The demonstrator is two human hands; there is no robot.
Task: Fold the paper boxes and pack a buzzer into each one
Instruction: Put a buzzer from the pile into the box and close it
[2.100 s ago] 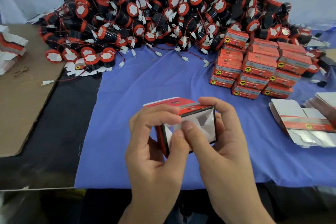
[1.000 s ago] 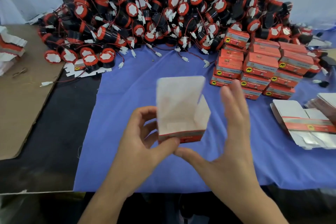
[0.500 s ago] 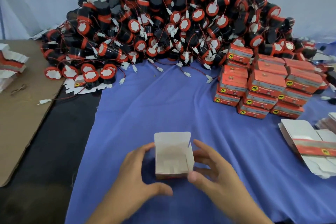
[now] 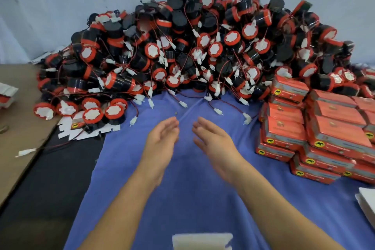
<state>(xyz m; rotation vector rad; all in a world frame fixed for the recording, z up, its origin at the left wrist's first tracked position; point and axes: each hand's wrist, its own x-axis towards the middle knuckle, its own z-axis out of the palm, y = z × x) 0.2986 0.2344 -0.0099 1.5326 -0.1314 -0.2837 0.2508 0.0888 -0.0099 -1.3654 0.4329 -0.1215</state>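
A big heap of black and red buzzers (image 4: 194,53) with red wires and white plugs fills the far side of the blue cloth (image 4: 203,199). Both my hands hover over the cloth just short of the heap, fingers straight, holding nothing: my left hand (image 4: 162,140) and my right hand (image 4: 213,140), palms facing each other. The folded paper box (image 4: 202,240) stands open at the bottom edge between my forearms, only its white flap showing.
Stacks of closed red boxes (image 4: 316,128) stand at the right. A flat white box blank (image 4: 367,203) lies at the right edge. Brown cardboard (image 4: 18,134) covers the table's left side, with a flattened blank (image 4: 85,130) under a few buzzers.
Both hands let go of the folded box, which now stands on the cloth near me, and moved forward toward the buzzer heap. The view tilted up and closer to the heap.
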